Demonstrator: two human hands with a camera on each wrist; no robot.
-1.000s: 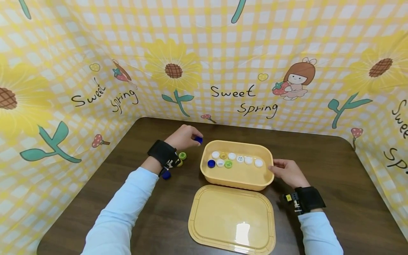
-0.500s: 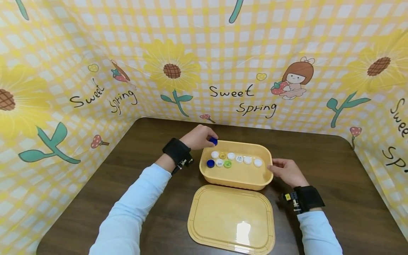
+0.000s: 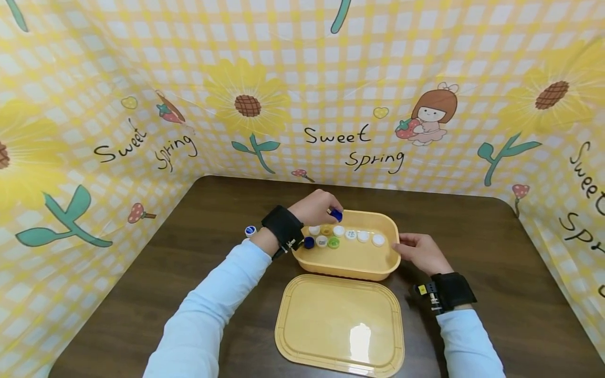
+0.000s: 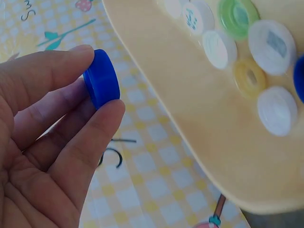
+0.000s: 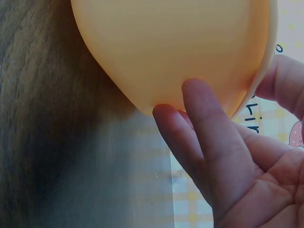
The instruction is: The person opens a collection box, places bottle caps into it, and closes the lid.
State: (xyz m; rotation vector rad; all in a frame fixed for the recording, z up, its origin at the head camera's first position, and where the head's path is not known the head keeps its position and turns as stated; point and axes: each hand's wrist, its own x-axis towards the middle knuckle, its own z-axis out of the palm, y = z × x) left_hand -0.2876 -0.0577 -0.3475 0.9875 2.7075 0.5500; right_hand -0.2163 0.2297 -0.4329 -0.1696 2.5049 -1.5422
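My left hand (image 3: pixel 317 208) pinches a blue bottle cap (image 4: pixel 102 78) between thumb and fingertips, over the back rim of a yellow plastic container (image 3: pixel 364 268). The same cap shows small at its fingertips in the head view. Inside lie two rows of caps: mostly white ones, a yellow cap (image 3: pixel 326 230), a green cap (image 3: pixel 333 243) and a dark blue cap (image 3: pixel 309 242). At the container's right end my right hand (image 3: pixel 423 253) holds the wall, one digit over the rim and other fingertips (image 5: pixel 195 90) against the outside.
A flat yellow lid (image 3: pixel 340 325) lies on the dark wooden table (image 3: pixel 510 252) in front of the container. One blue-and-white cap (image 3: pixel 250 231) sits on the table behind my left forearm. A checked sunflower cloth (image 3: pixel 302 79) hangs around the back and sides.
My left hand has carried the blue cap rightward, from beside the container to over its back rim. My right hand stays at the container's right end.
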